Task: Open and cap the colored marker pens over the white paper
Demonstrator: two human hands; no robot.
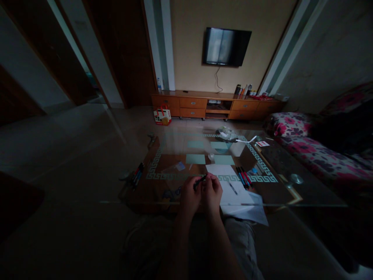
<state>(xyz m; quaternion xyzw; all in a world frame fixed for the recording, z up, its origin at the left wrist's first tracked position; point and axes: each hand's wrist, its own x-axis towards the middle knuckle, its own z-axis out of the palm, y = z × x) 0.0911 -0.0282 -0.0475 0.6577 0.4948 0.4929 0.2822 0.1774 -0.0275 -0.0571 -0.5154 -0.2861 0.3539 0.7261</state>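
Close together above the near edge of the glass table, both my hands work on a dark pen (200, 181). My left hand (190, 195) is closed around one end of it. The fingers of my right hand (213, 191) are pinched at its other end, partly hiding it; whether they hold a separate small part cannot be made out. Beside the right hand, white paper (224, 173) lies on the glass, and a slim pen (233, 188) rests on it. Several black, red and blue pens (244, 177) lie in a row at the paper's right.
More pens (138, 175) lie at the left of the glass table (175, 146). A clear plastic bag (226, 134) sits toward its far side, near a white strip (247, 140) and a card (262, 144). A flowered sofa (305, 144) stands right. Beyond is a wooden TV cabinet (192, 103).
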